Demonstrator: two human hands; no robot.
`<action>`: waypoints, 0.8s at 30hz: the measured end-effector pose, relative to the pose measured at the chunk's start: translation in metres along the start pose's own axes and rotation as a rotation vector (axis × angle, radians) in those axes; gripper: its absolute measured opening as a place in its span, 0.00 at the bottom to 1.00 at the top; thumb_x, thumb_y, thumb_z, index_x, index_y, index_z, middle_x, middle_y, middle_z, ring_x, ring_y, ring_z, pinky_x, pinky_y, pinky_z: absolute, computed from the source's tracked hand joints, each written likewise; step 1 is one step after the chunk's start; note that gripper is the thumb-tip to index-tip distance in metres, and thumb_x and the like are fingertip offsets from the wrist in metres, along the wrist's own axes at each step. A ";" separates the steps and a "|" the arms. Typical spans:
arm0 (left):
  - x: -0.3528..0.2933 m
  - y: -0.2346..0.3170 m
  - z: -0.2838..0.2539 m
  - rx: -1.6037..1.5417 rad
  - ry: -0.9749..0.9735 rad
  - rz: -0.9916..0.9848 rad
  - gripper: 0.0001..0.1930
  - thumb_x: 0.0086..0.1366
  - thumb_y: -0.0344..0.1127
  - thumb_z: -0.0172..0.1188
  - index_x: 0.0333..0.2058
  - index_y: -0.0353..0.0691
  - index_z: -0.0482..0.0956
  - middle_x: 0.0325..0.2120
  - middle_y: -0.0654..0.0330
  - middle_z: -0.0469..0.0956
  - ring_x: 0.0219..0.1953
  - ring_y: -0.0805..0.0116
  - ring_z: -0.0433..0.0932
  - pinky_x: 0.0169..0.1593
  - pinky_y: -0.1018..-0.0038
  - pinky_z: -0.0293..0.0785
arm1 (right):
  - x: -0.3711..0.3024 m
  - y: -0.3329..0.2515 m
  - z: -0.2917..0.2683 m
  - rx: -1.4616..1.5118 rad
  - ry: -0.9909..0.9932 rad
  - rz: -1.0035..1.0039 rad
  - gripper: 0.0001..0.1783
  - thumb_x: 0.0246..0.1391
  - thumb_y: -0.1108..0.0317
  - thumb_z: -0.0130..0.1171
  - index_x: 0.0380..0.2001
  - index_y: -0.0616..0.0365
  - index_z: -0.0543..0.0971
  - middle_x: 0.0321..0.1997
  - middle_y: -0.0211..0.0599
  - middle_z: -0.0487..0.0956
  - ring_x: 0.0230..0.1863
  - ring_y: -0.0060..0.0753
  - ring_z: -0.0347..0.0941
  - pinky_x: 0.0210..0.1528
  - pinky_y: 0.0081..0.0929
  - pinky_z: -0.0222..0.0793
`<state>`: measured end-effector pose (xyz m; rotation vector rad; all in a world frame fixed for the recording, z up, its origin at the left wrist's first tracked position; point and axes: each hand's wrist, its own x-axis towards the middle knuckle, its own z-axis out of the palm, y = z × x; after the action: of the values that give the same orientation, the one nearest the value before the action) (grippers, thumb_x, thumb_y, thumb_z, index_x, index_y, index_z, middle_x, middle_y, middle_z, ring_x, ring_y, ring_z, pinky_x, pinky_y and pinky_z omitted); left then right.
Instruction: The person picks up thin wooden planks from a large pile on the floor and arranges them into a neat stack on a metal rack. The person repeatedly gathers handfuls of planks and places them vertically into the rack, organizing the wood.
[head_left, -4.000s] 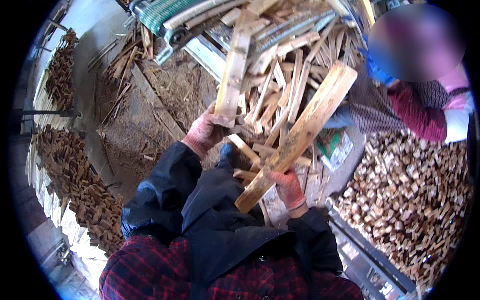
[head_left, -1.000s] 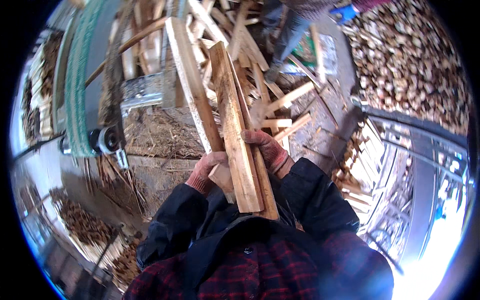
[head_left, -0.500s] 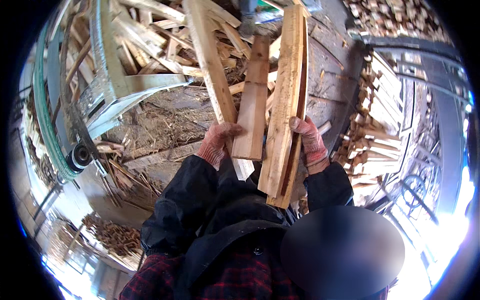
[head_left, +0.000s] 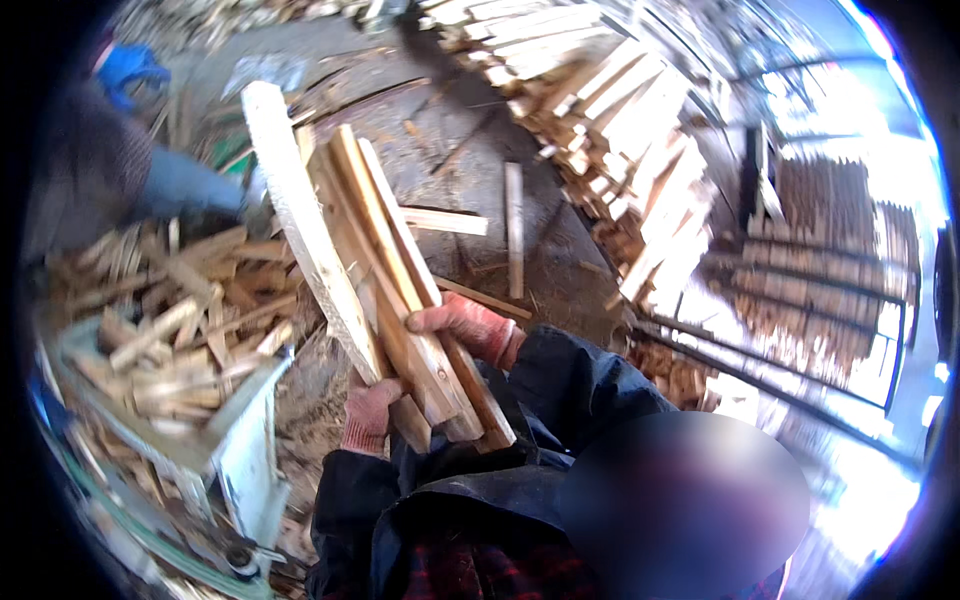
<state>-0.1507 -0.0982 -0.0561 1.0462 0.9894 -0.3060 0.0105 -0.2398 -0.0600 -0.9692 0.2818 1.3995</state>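
Note:
A bundle of several long wooden boards is held in front of my body, slanting toward the far left. My left hand, in a pinkish-red work glove, is closed around the near end of the bundle. Its thumb lies across the boards beside a pale, rough-faced board. On the other side my right hand, gloved alike, grips the bundle with its thumb over the right boards. The boards lie close together, and their near ends are uneven. Fingers beneath the wood are hidden.
Loose wood pieces are heaped at left beside a pale green metal frame. A person with a blue glove is at the far left. Stacked wood runs along the right behind a rail. Sticks lie on the floor.
My view and body have turned to the right, so the wood stacks show more fully and a co-worker has come into view. The spread boards have been brought together between my hands.

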 end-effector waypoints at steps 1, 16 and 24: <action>-0.002 0.010 0.008 0.018 -0.105 0.039 0.34 0.45 0.26 0.61 0.56 0.33 0.67 0.44 0.53 0.76 0.44 0.59 0.77 0.48 0.69 0.75 | -0.002 0.012 -0.016 0.036 -0.026 -0.073 0.43 0.38 0.56 0.75 0.56 0.65 0.70 0.47 0.43 0.78 0.45 0.34 0.76 0.51 0.30 0.71; 0.027 0.021 0.111 0.286 -0.479 -0.130 0.27 0.49 0.23 0.68 0.50 0.36 0.73 0.35 0.61 0.79 0.35 0.71 0.79 0.40 0.76 0.78 | -0.104 0.043 -0.041 0.152 0.433 -0.569 0.29 0.40 0.74 0.71 0.49 0.63 0.74 0.40 0.32 0.80 0.39 0.23 0.75 0.44 0.25 0.73; 0.045 0.003 0.104 -0.213 -0.694 -0.520 0.16 0.50 0.35 0.63 0.37 0.34 0.78 0.29 0.55 0.78 0.30 0.59 0.78 0.36 0.65 0.78 | -0.153 0.069 -0.094 0.556 0.365 -0.569 0.29 0.39 0.64 0.72 0.46 0.62 0.76 0.38 0.34 0.80 0.37 0.29 0.78 0.44 0.31 0.75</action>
<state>-0.0683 -0.1734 -0.0758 0.4108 0.6202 -0.9017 -0.0501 -0.4216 -0.0397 -0.7458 0.5806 0.5686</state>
